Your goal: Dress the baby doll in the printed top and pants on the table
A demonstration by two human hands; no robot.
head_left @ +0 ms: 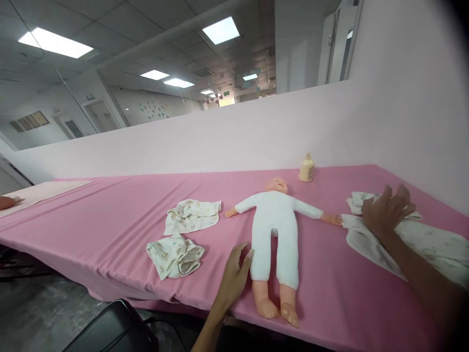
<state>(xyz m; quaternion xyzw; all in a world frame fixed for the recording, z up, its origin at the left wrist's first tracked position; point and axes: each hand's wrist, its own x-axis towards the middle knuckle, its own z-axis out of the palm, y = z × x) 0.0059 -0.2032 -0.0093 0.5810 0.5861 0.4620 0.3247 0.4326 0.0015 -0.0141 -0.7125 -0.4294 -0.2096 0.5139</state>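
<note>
Left hand (234, 274), fingers loosely spread, steadies the white-suited plastic baby doll (274, 230); right hand (386, 210), fingers spread, should flatten the printed cream cloth (421, 242) smoothly against the pink-covered counter (110, 215).

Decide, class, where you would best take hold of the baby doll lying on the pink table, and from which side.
Probably the torso of the doll, from the near edge by its legs. It lies face up with arms spread, so the white trunk is the broadest part. The left hand already rests beside its hip.
</note>
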